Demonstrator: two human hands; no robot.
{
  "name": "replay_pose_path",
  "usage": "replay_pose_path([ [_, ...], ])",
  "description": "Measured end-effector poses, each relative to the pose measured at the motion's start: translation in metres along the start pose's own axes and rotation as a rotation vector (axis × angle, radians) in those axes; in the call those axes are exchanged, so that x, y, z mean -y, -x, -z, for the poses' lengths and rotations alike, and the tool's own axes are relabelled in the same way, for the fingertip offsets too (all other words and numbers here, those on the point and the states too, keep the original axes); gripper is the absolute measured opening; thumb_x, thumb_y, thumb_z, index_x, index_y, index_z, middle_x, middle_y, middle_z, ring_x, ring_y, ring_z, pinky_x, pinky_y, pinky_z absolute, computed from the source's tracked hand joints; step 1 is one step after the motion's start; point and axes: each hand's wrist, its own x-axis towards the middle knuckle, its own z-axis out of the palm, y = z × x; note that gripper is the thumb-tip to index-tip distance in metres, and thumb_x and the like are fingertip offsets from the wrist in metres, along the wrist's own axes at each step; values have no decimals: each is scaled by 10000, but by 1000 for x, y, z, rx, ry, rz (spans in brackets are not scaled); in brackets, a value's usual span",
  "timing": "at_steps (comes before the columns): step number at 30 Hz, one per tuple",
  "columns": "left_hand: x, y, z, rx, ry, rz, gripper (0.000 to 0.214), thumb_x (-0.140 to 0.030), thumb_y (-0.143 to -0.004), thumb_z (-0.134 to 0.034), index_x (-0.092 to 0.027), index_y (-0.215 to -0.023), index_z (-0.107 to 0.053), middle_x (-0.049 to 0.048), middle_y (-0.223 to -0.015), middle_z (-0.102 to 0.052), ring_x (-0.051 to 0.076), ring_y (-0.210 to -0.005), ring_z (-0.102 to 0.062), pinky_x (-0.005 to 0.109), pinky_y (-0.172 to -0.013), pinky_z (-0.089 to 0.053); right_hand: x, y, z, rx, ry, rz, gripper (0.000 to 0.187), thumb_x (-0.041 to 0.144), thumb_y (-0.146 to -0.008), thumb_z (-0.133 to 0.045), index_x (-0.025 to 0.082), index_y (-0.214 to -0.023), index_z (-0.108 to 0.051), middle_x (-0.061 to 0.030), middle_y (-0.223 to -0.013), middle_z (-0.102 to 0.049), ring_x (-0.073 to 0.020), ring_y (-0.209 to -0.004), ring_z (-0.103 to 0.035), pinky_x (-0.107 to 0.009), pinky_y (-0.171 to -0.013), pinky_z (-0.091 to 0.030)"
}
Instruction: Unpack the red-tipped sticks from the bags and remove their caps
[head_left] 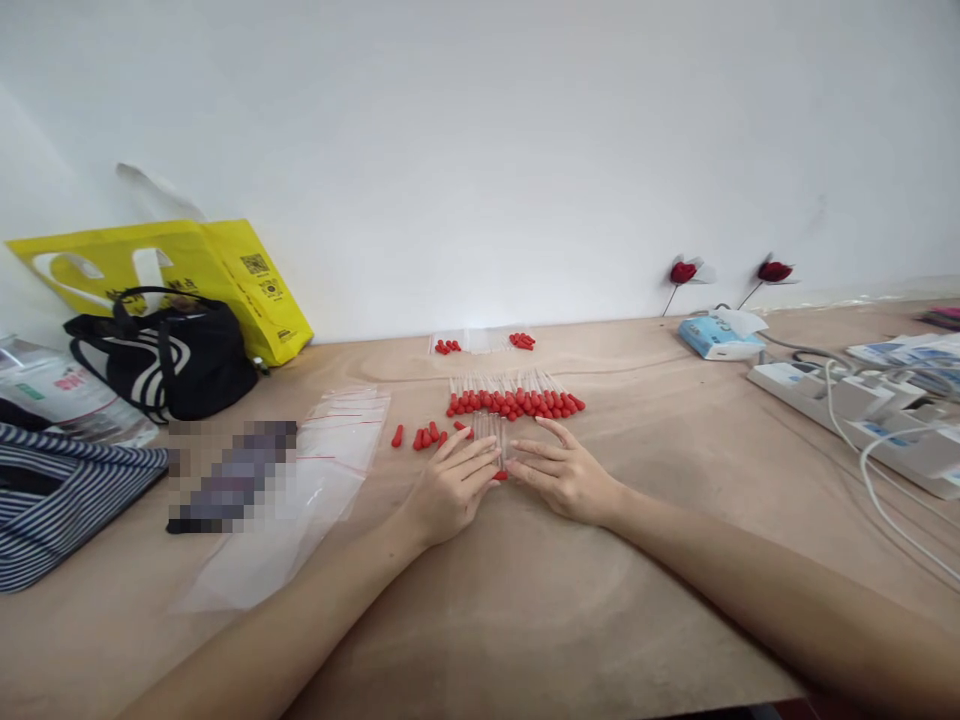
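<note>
My left hand [455,487] lies with its fingers stretched out over a small row of clear thin tubes [481,425]. From the other side my right hand [568,477] reaches in, fingers apart, its tips beside the same tubes. A red rubber bulb [500,476] shows between the fingertips of both hands; whether it sits on a tube I cannot tell. Just beyond is a dense row of droppers [517,402], clear tubes pointing away and red bulbs toward me. Several loose red bulbs [425,437] lie left of my left hand.
Clear zip bags [330,480] lie at left beside a blurred-out object [240,480]. Farther left are a black bag [169,355], a yellow bag [255,280] and striped cloth [67,500]. Tissues [720,335] and a power strip with cables [862,420] occupy the right. More red bulbs [523,341] lie by the wall.
</note>
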Motion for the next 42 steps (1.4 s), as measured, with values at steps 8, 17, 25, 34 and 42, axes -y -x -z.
replay_pose_path([
  [8, -5, -1, 7, 12, 38, -14, 185, -87, -803, -458, -164, -881, -607, 47, -990, -662, 182, -1046, -547, 450, -999, -328, 1, 1, 3, 8, -44, 23, 258, 97, -845, -386, 159, -1008, -577, -45, -896, -678, -144, -1046, -538, -458, -1041, -268],
  [17, -6, 3, 6, 9, 83, -29, 250, -29, -789, -404, -158, -887, -594, 44, -961, -668, 167, -1069, -531, 444, -1049, -264, 1, 2, 5, -37, -54, 69, 261, 81, -837, -385, 145, -1000, -579, -50, -868, -682, -147, -1034, -547, -461, -1049, -254],
  [25, -5, 8, 12, 3, 95, 17, 248, -57, -810, -381, -173, -882, -588, 44, -950, -664, 170, -1039, -551, 456, -1034, -274, -1, 5, 8, -54, -64, 51, 278, 90, -838, -371, 158, -1025, -565, -53, -846, -674, -147, -1014, -553, -473, -1021, -286],
  [34, 28, 14, 26, -102, -4, 541, 223, -215, -826, -412, -182, -915, -614, 54, -832, -545, 147, -749, -565, 273, -679, -490, -7, 11, 0, 77, -73, -396, 335, 141, -812, -392, 139, -1120, -522, -64, -759, -544, -137, -641, -521, -261, -581, -465],
  [42, 45, 16, 16, -21, -30, 724, 255, -244, -777, -459, -147, -971, -593, 59, -820, -588, 163, -713, -561, 280, -688, -466, -13, 2, -15, 65, -168, -594, 258, 28, -719, -381, 152, -906, -507, -61, -822, -512, -150, -715, -523, -274, -647, -464],
])
